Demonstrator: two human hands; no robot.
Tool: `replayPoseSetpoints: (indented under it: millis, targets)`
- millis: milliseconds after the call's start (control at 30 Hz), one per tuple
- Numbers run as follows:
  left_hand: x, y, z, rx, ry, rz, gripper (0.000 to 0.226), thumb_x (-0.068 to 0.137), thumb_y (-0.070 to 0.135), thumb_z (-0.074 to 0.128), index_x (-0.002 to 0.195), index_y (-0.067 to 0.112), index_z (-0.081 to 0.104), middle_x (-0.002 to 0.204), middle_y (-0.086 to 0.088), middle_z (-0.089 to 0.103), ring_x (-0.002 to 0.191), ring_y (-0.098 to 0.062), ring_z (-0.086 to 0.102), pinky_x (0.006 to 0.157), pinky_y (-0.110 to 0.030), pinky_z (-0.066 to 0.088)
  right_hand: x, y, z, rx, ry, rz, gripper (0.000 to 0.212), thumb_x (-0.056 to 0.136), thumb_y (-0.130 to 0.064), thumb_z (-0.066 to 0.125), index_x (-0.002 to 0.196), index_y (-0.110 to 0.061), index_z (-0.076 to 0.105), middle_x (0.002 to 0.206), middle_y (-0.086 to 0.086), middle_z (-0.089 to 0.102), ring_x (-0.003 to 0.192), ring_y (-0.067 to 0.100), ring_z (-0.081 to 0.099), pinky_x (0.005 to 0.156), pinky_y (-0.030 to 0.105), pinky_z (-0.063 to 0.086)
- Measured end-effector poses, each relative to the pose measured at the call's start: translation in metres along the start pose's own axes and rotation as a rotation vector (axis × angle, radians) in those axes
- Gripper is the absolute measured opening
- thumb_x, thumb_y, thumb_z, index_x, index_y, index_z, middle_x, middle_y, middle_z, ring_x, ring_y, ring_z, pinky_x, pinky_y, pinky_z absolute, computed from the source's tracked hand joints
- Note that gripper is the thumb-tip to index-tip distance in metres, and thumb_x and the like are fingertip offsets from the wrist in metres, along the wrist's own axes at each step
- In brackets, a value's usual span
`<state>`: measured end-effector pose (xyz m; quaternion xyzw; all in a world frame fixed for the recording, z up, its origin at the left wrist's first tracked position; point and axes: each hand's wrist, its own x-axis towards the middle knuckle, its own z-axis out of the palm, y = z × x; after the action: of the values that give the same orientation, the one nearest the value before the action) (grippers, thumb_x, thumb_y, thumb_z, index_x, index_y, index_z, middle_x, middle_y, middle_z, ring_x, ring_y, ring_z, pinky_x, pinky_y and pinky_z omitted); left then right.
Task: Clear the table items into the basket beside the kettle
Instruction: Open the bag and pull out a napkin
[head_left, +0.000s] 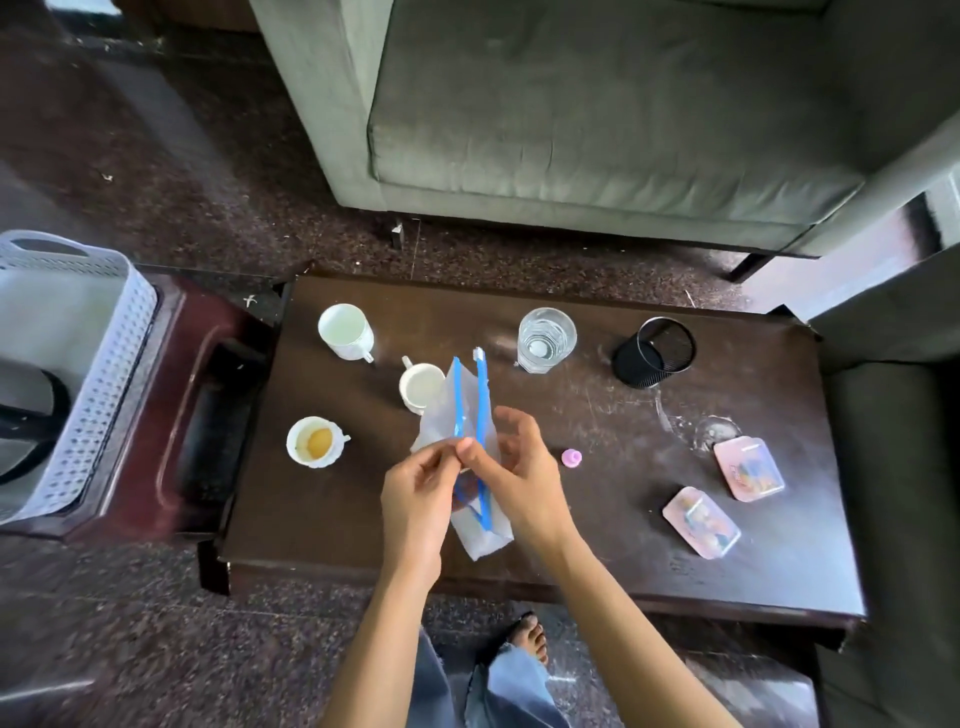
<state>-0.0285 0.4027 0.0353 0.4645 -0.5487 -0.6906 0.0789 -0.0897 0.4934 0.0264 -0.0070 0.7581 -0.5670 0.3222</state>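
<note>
Two hands meet over the middle of the dark wooden surface (597, 519), both pinching a clear zip bag (480, 535) with a blue seal. The left hand (415, 499) grips the bag's edge between thumb and fingers; the right hand (519, 478) is clenched on it from the other side. The bag is held above the surface, its long axis running away from the person, with the blue seal strips opening toward the far end and the closed bottom nearest the body. Behind it stand two white cups (345, 331) (421, 387); a third cup (315, 441) with yellowish contents sits to the left. A water glass (546, 340), a black mesh holder (654, 353), a pink cap (571, 457) and two pink packets (748, 468) (701, 522) lie to the right. The white perforated basket (98, 374) stands at far left beside the kettle (31, 415).
</note>
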Motion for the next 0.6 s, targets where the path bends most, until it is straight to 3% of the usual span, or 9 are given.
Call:
replayPoseSetpoints:
  millis: [133, 233, 300, 367, 433, 500, 600]
  targets:
    - [0.000, -0.007, -0.015, 0.133, 0.094, 0.054, 0.010, 0.087, 0.019, 0.065, 0.086, 0.020, 0.075, 0.081, 0.002, 0.076, 0.076, -0.014, 0.072, 0.069, -0.036, 0.060, -0.001, 0.005, 0.007, 0.003, 0.016, -0.019, 0.032, 0.085, -0.019, 0.071, 0.112, -0.019, 0.053, 0.091, -0.001, 0.073, 0.079, 0.014, 0.071, 0.074, 0.033, 0.059]
    - [-0.001, -0.012, -0.028, 0.379, 0.226, 0.221, 0.010, 0.085, 0.019, 0.064, 0.087, 0.023, 0.073, 0.071, 0.008, 0.074, 0.069, -0.005, 0.070, 0.071, -0.029, 0.056, 0.001, 0.014, 0.010, -0.128, 0.082, -0.062, 0.038, 0.082, -0.001, 0.063, 0.111, -0.019, 0.047, 0.096, -0.007, 0.064, 0.087, 0.016, 0.064, 0.072, 0.027, 0.055]
    - [-0.004, -0.013, -0.029, 0.428, 0.275, 0.291, 0.011, 0.084, 0.016, 0.063, 0.087, 0.021, 0.072, 0.069, 0.010, 0.072, 0.067, -0.005, 0.068, 0.068, -0.023, 0.052, 0.002, 0.021, 0.013, -0.421, 0.207, -0.259, 0.047, 0.075, 0.005, 0.059, 0.114, -0.017, 0.045, 0.106, -0.002, 0.054, 0.094, 0.021, 0.051, 0.077, 0.023, 0.043]
    - [-0.008, -0.015, -0.026, 0.479, 0.315, 0.351, 0.011, 0.084, 0.013, 0.064, 0.088, 0.019, 0.072, 0.070, 0.010, 0.071, 0.066, -0.007, 0.066, 0.063, -0.018, 0.049, 0.002, 0.028, 0.017, -0.774, 0.310, -0.532, 0.043, 0.072, 0.003, 0.059, 0.111, -0.012, 0.049, 0.110, 0.007, 0.049, 0.089, 0.025, 0.044, 0.079, 0.028, 0.037]
    - [-0.010, -0.018, -0.022, 0.561, 0.334, 0.418, 0.012, 0.084, 0.014, 0.065, 0.090, 0.020, 0.073, 0.073, 0.007, 0.073, 0.065, -0.008, 0.066, 0.062, -0.022, 0.051, 0.002, 0.032, 0.024, -0.853, 0.196, -0.666, 0.019, 0.081, -0.007, 0.055, 0.099, -0.010, 0.056, 0.095, 0.009, 0.054, 0.077, 0.026, 0.048, 0.066, 0.032, 0.042]
    - [-0.011, -0.023, -0.020, 0.667, 0.347, 0.494, 0.012, 0.085, 0.019, 0.063, 0.091, 0.022, 0.073, 0.076, 0.004, 0.075, 0.065, -0.012, 0.069, 0.057, -0.028, 0.053, 0.004, 0.032, 0.029, -0.895, -0.082, -0.603, 0.007, 0.083, -0.007, 0.057, 0.089, -0.008, 0.061, 0.084, 0.008, 0.056, 0.069, 0.028, 0.058, 0.055, 0.038, 0.048]
    - [-0.011, -0.033, -0.018, 0.793, 0.308, 0.608, 0.019, 0.084, 0.030, 0.055, 0.087, 0.024, 0.073, 0.069, 0.005, 0.073, 0.057, -0.012, 0.068, 0.046, -0.023, 0.051, 0.011, 0.033, 0.030, -0.886, -0.309, -0.307, 0.015, 0.093, -0.007, 0.047, 0.095, -0.012, 0.061, 0.083, 0.000, 0.056, 0.074, 0.015, 0.058, 0.071, 0.033, 0.049]
